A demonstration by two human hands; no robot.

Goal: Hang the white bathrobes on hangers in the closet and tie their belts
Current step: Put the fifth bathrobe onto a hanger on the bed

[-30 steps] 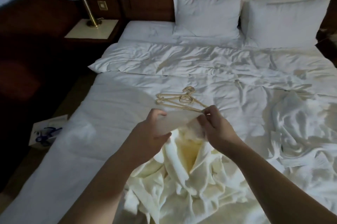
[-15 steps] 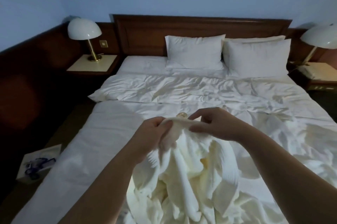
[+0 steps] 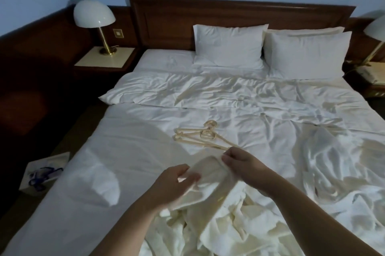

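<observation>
A white bathrobe lies crumpled on the bed's near end, its upper edge lifted between my hands. My left hand grips the robe's folded edge from the left. My right hand pinches the same edge on the right. Cream plastic hangers lie stacked on the duvet just beyond my hands. A second white bathrobe is heaped on the bed's right side. No closet is in view.
The bed fills the view, with two pillows against a wooden headboard. Nightstands with dome lamps stand at both sides. A white bag with blue handles sits on the floor at the left.
My hands have lowered the robe's edge toward the bed and spread it a little. The hangers, hidden half a second ago, show again beyond my hands.
</observation>
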